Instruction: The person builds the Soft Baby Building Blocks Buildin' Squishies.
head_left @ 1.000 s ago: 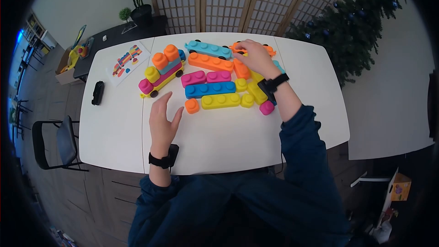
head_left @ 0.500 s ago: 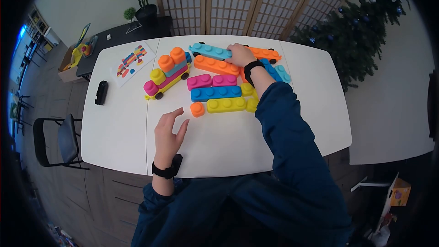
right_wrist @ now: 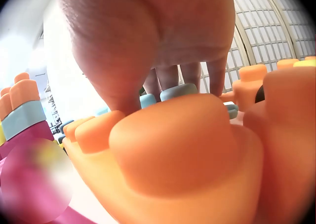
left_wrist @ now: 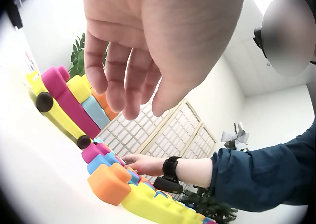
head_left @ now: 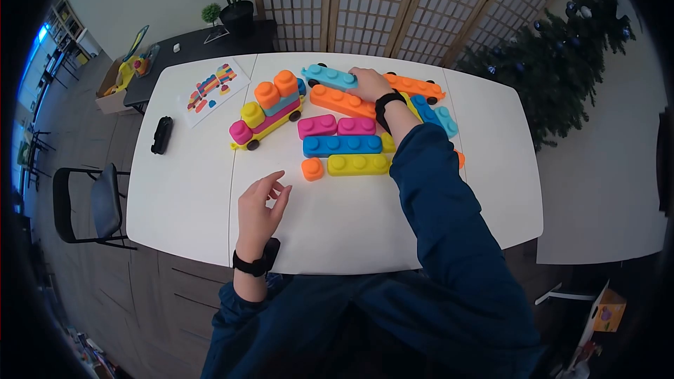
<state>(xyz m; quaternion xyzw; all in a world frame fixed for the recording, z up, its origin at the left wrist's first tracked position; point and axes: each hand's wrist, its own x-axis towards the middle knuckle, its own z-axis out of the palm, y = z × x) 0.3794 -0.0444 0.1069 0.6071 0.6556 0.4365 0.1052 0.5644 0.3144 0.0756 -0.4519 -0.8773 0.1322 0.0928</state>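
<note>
My right hand (head_left: 370, 85) reaches to the far side of the table and grips the right end of a light-blue wheeled base (head_left: 331, 77). In the right wrist view, its thumb and fingers come down around the light-blue studs (right_wrist: 178, 91), partly hidden behind a long orange block (right_wrist: 173, 147). Loosely bent and holding nothing, my left hand (head_left: 260, 212) hovers over the near left of the table. Closest to it is a small orange block (head_left: 312, 169). Beyond stands a yellow wheeled base (head_left: 274, 125) stacked with pink, yellow, light-blue and orange blocks.
Pink (head_left: 317, 126), blue (head_left: 342, 145) and yellow (head_left: 358, 164) blocks lie in rows mid-table. An orange wheeled base (head_left: 419, 88) is at the back right. A printed picture sheet (head_left: 214, 91) and a black object (head_left: 162, 135) lie to the left.
My right hand has moved left from the orange wheeled base to the light-blue one and taken hold of its end. The left hand's thumb and fingers have drawn closer together.
</note>
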